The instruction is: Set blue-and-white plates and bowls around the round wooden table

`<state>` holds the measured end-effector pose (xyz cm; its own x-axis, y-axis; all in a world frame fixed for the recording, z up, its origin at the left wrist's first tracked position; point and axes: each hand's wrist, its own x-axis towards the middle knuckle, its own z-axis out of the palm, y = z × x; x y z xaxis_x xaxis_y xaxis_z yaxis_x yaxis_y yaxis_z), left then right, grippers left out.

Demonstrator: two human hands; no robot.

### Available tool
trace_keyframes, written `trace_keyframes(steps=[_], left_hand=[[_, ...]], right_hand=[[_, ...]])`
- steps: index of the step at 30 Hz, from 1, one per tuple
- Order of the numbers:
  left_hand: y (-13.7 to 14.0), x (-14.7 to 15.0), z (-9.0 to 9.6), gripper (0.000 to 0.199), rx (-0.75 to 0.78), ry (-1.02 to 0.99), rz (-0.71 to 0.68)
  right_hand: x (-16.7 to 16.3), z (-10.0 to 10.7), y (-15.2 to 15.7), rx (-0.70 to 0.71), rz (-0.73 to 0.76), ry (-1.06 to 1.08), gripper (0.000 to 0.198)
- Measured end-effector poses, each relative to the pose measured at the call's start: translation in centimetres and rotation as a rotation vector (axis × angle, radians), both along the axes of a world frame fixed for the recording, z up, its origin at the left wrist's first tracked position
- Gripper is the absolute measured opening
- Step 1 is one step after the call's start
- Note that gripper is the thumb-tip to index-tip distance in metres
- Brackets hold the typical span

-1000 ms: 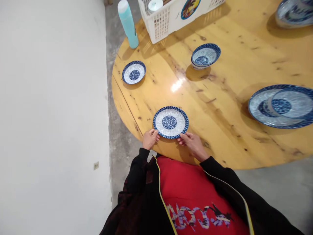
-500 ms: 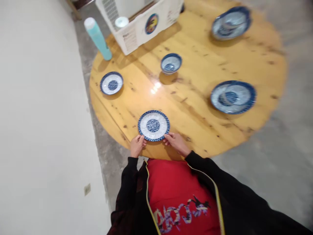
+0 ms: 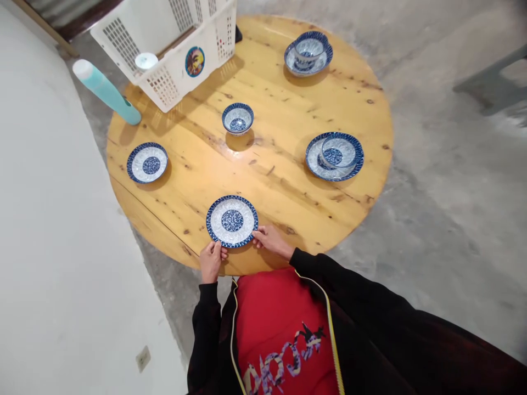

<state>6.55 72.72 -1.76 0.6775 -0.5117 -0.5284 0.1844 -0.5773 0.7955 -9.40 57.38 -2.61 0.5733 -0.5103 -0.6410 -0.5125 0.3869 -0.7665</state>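
Observation:
A blue-and-white patterned plate (image 3: 232,221) is at the near edge of the round wooden table (image 3: 272,189). My left hand (image 3: 211,259) pinches its near left rim, and my right hand (image 3: 269,240) grips the near right rim between thumb and fingers. Whether the plate rests fully on the wood I cannot tell. Beyond it stands a small matching bowl (image 3: 237,119). To the left lies a second plate (image 3: 147,163). On the right, another plate (image 3: 315,170) carries a bowl (image 3: 337,152).
At the far side a bowl (image 3: 307,53) sits in a larger dish (image 3: 292,63). A white plastic basket (image 3: 164,88) stands at the back left, beside a tall turquoise container (image 3: 107,93). A white wall (image 3: 53,247) runs along the left. A grey stool (image 3: 494,79) stands on the right.
My view has swung to the right, so the table and dishes appear further left. Both hands stay on the plate's rim, with no clear movement of the plate on the table.

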Motion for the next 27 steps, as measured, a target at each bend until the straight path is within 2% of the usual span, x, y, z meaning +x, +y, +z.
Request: trace_keyframes(steps=[12, 15, 18, 20, 22, 27], left_hand=[[0.1, 0.2, -0.2, 0.045, 0.033, -0.01, -0.03], [0.7, 1.1, -0.4, 0.044, 0.071, -0.057, -0.049], [0.6, 3.3, 0.1, 0.041, 0.116, -0.189, -0.032], [-0.8, 5.4, 1.3, 0.038, 0.127, -0.312, -0.025], [-3.4, 7.6, 2.8, 0.034, 0.092, -0.423, -0.039], [-13.6, 11.9, 6.0, 0.022, -0.013, -0.575, -0.208]], right_hand=[[-0.6, 0.5, -0.5, -0.073, 0.066, -0.007, 0.029], [-1.3, 0.5, -1.7, -0.108, 0.077, 0.019, 0.034], [-1.7, 0.4, -4.6, -0.194, 0.022, 0.04, 0.034], [-1.5, 0.6, -7.4, -0.304, -0.022, 0.041, 0.032], [-0.8, 1.0, -10.8, -0.402, -0.059, 0.037, 0.028], [3.1, 2.6, -19.3, -0.552, -0.19, 0.009, 0.015]])
